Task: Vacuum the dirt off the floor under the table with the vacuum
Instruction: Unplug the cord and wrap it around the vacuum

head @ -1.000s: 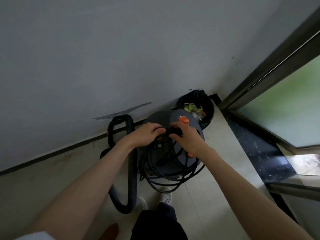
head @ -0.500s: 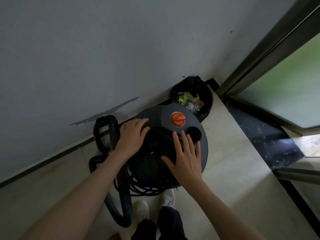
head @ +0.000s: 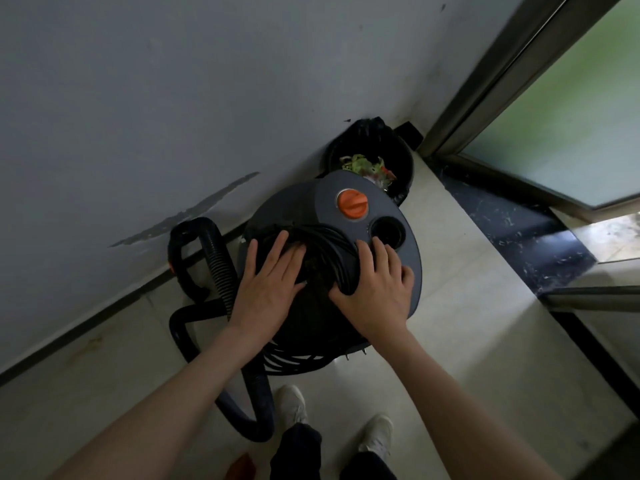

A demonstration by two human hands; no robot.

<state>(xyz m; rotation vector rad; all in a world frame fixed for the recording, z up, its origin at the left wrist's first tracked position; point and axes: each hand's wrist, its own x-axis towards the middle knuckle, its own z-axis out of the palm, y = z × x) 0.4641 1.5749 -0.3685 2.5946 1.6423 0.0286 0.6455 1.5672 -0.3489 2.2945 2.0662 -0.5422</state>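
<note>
A round grey canister vacuum with an orange knob stands on the floor against the wall. A black power cord is coiled on its top and hangs in loops at its front. My left hand lies flat on the left of the coil with fingers straight. My right hand rests on the right of the coil, fingers spread, thumb hooked at the cord. The ribbed black hose curls on the floor to the vacuum's left.
A black bin with food scraps stands in the corner behind the vacuum. A glass door and its metal frame are on the right, with a dark threshold strip. My white shoes stand just before the vacuum.
Both hands released the cord they gripped a second ago and now lie flat on the vacuum's top. The view moved closer over the vacuum.
</note>
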